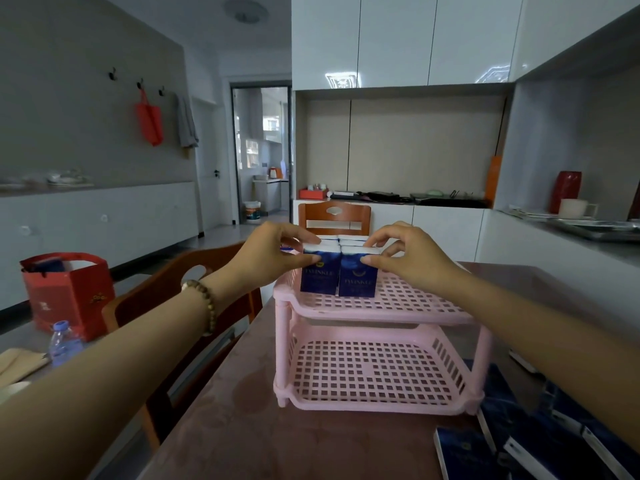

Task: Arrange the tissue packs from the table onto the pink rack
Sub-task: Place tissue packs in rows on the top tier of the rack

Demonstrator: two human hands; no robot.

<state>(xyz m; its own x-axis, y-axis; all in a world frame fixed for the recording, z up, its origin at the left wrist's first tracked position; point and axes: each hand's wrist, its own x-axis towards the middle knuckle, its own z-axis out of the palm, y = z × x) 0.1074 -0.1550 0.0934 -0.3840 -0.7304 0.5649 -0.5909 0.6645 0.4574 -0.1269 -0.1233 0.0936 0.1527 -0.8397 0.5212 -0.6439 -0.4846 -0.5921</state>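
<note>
Loose packs [464, 452]; hands [273, 254] [412, 258] on racked packs [356, 280].

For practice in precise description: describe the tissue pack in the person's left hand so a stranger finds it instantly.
On the table stands a pink rack; look at its top shelf. At its front, beside the right pack, stands the left pack, blue and upright, pinched by the left hand.

Arms outstretched; left grip [273, 255], right grip [412, 258] each in a pinch.
</note>
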